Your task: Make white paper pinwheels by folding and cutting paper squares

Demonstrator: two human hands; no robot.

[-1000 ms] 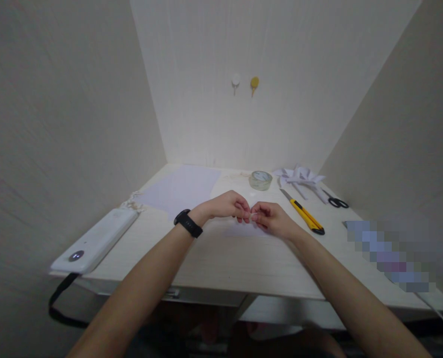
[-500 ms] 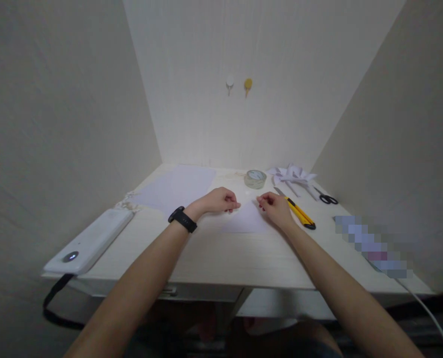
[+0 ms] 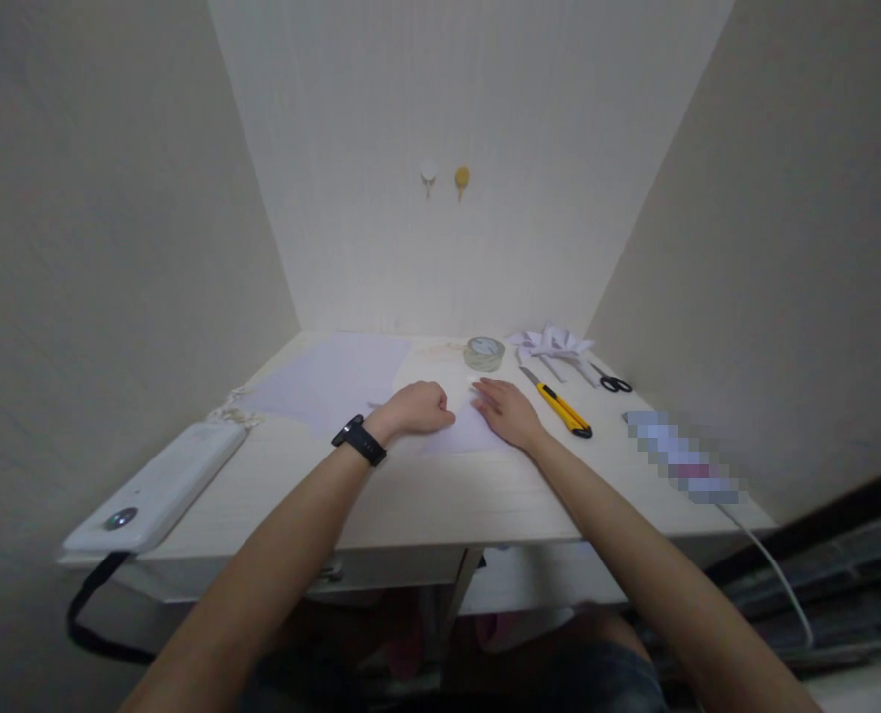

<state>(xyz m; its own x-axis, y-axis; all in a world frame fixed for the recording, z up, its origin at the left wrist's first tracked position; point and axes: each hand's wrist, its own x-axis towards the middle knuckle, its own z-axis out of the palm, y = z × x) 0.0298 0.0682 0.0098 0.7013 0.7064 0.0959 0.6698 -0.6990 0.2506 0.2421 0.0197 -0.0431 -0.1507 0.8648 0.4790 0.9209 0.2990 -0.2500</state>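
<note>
A small piece of white paper (image 3: 464, 432) lies on the desk between my hands. My left hand (image 3: 420, 407), with a black watch on the wrist, is closed at the paper's left side, fingers curled and thumb pressed to it; the fingertips are partly hidden. My right hand (image 3: 509, 412) rests on the right part of the paper, its fingers stretched out and slightly apart. Just beyond the right hand stands a roll of clear tape (image 3: 484, 355). To its right lies a yellow utility knife (image 3: 561, 406) with its blade out.
Larger white paper (image 3: 329, 376) covers the back left. A folded-paper pinwheel shape (image 3: 554, 344) and black-handled scissors (image 3: 615, 383) lie at the back right. A white device (image 3: 158, 485) with a black strap sits at the left edge; a blurred flat object (image 3: 682, 458) with a cable lies right.
My right hand has gone from a pinch to stretched fingers laid on the paper. My left hand has curled more tightly and lowered onto the paper. The view has turned slightly right.
</note>
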